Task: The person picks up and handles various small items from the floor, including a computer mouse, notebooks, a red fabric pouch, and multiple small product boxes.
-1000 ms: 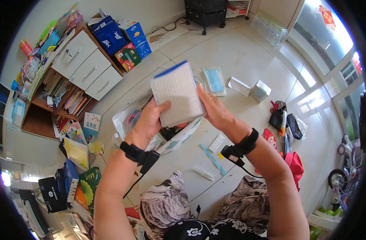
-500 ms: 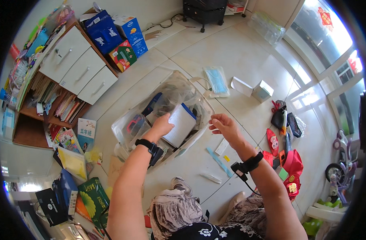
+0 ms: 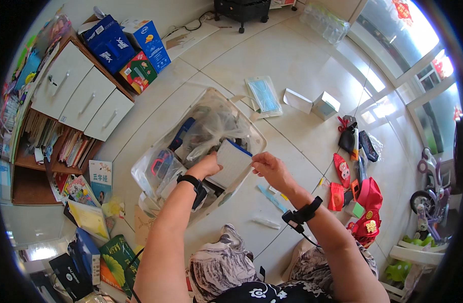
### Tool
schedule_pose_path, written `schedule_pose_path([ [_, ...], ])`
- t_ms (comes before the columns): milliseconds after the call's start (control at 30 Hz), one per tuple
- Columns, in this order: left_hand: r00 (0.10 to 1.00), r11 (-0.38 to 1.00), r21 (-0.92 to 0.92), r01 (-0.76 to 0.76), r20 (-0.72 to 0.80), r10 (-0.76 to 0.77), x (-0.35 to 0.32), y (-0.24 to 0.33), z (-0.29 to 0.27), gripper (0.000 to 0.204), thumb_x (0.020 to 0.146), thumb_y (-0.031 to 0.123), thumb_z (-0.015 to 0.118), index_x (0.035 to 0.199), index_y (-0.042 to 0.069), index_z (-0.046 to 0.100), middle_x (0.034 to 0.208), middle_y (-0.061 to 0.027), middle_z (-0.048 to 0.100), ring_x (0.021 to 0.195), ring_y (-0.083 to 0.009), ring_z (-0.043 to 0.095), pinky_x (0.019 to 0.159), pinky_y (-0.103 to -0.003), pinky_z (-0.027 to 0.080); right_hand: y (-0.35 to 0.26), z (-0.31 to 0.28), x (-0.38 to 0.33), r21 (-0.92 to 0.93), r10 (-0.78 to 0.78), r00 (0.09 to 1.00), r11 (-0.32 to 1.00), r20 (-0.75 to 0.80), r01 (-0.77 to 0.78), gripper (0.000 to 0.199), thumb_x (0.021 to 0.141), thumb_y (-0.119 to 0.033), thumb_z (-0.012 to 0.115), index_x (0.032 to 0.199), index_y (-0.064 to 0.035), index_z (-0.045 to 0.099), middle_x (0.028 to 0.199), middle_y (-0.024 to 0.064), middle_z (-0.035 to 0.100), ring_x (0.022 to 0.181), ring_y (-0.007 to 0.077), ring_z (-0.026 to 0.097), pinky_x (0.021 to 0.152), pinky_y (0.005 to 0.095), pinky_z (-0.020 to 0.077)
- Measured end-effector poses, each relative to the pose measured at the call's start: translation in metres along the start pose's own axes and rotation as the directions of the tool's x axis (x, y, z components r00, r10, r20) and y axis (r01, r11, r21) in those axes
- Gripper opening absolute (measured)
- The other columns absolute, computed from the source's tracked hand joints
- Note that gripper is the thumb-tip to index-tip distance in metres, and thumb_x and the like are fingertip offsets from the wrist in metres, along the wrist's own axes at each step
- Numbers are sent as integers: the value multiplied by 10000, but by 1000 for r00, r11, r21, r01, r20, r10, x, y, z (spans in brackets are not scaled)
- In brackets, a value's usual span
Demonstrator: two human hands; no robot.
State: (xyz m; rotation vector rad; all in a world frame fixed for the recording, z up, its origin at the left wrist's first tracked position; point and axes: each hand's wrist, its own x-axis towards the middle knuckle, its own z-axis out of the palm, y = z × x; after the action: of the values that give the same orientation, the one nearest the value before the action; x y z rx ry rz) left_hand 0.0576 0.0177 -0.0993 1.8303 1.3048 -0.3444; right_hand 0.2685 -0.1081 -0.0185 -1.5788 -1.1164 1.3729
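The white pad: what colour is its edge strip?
The strip is blue, seen best in the head view.

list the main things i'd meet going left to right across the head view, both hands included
White drawers → left hand → notepad → right hand → small white box → red cloth item → purple ride-on toy. The plastic bin is left out because it overlaps both hands and the notepad.
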Motion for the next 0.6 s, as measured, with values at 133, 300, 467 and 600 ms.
schedule_pose_path([
  [133, 977, 969, -171, -177, -151, 152, -1, -14, -4, 600, 775, 263, 697, 1256, -35, 495, 1153, -265, 610, 1073, -399, 587, 911, -397, 471, -7, 11, 7, -287, -175, 983, 940, 55, 183, 352, 857, -155, 642, 1163, -7, 553, 1009, 145, 653, 876, 249, 644, 768, 335, 504],
  [300, 879, 601, -642, -476, -354, 319, -33, -21, -24, 448, 846, 129, 661, 1248, -7, 519, 1111, -107, 648, 992, -178, 597, 894, -304, 455, -22, 7, 50, -699, -631, 770, 595, -100, 397, 520, 760, -151, 736, 1217, -36, 517, 1024, 162, 635, 879, 292, 631, 780, 347, 513],
  [467, 883, 630, -633, -450, -421, 207, -49, -26, -40, 317, 869, 124, 668, 1165, 54, 581, 1098, -30, 651, 994, -132, 582, 847, -277, 455, -50, 11, 78, -571, -297, 955, 783, 2, 245, 495, 769, -185, 729, 1203, -44, 537, 938, 190, 653, 860, 324, 645, 750, 389, 510],
  [600, 836, 977, -109, -181, -540, 94, -39, -33, -31, 350, 819, 236, 704, 1145, 152, 608, 1053, -135, 653, 941, -311, 653, 787, -370, 512, -69, -5, 65, -699, -326, 941, 694, -91, 173, 428, 806, -205, 690, 1173, -36, 549, 881, 228, 657, 848, 394, 645, 722, 456, 497],
])
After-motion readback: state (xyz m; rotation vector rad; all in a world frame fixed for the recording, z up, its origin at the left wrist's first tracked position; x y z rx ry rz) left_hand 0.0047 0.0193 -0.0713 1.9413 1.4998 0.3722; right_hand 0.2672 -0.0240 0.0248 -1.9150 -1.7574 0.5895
